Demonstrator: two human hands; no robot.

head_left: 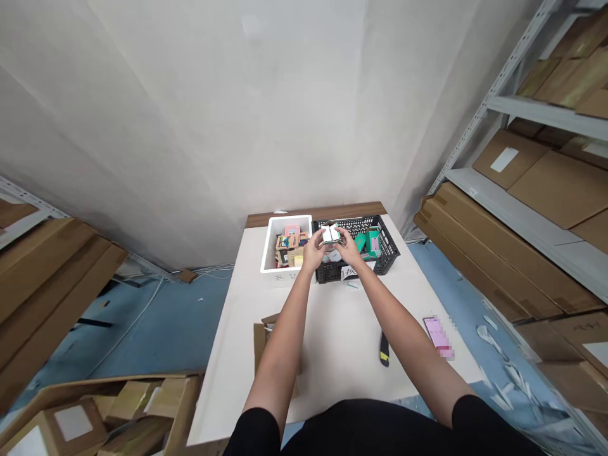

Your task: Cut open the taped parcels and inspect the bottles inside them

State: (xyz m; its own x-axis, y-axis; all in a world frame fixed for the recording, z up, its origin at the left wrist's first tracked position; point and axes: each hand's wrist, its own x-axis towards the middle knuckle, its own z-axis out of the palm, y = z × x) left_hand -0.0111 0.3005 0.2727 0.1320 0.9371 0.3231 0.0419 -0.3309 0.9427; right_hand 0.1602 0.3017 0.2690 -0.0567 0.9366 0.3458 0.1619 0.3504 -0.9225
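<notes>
Both arms reach forward over a white table (332,329). My left hand (314,249) and my right hand (347,246) are closed together on a small white and green box (330,234), held just above the near edge of a black mesh basket (387,240). The basket holds green and white small packages. To its left stands a white bin (268,247) filled with colourful small boxes.
An open cardboard box (260,339) sits on the table near my left forearm. A black and yellow cutter (384,350) and a phone (437,334) lie at the right. Metal shelves with cardboard cartons (522,209) stand on the right. More cartons (95,411) lie on the left floor.
</notes>
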